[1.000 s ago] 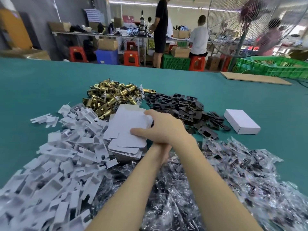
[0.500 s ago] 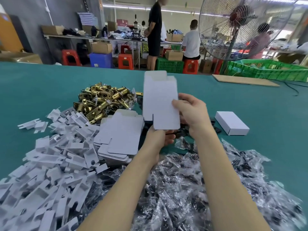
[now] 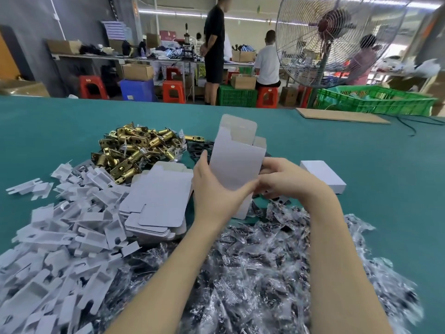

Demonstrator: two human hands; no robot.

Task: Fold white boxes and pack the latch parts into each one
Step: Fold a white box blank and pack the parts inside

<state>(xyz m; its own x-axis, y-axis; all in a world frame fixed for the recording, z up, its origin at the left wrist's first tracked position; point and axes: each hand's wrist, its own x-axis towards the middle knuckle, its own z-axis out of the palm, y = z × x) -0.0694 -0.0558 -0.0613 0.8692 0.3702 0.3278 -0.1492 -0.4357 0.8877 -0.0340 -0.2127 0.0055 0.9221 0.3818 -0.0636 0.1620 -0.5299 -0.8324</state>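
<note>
Rising upright between both grips, white box blank (image 3: pixel 234 162), left hand (image 3: pixel 214 191) and right hand (image 3: pixel 281 180) pinching its lower edges.

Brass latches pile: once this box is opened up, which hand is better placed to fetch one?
Probably the left hand. The brass latches lie on its side of the white box blank, just beyond the flat blanks stack. The right hand would have to cross over the box.
</note>
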